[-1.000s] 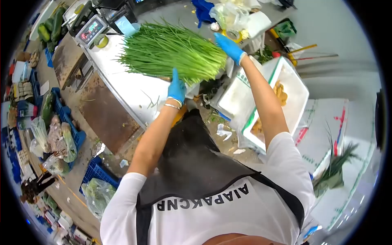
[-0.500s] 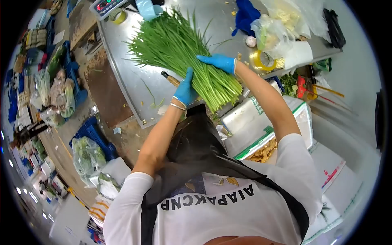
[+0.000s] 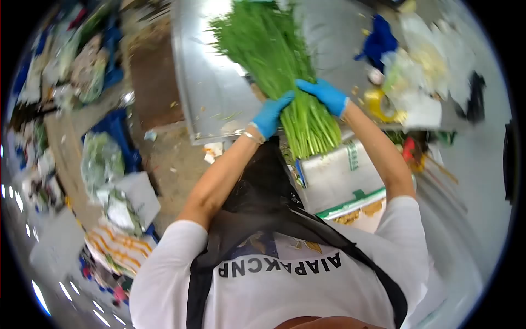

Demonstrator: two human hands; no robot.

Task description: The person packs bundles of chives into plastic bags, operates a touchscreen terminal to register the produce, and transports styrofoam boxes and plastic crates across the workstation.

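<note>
I see the blue-gloved left hand (image 3: pixel 269 117) and blue-gloved right hand (image 3: pixel 325 97) clasping a long green bunch of slender stalks (image 3: pixel 275 60) over the grey metal table (image 3: pixel 211 104), tips toward eleven o'clock.

Green leafy bundle (image 3: pixel 268 49), paler at the stalk ends (image 3: pixel 315 141) — blue-gloved hands (image 3: pixel 269 116), black apron (image 3: pixel 260 178), white shirt (image 3: pixel 296 290) lettered black.

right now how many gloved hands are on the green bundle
2: the left hand on the left side of the green bundle, and the right hand on its right side. No other gloved hand shows there.
</note>
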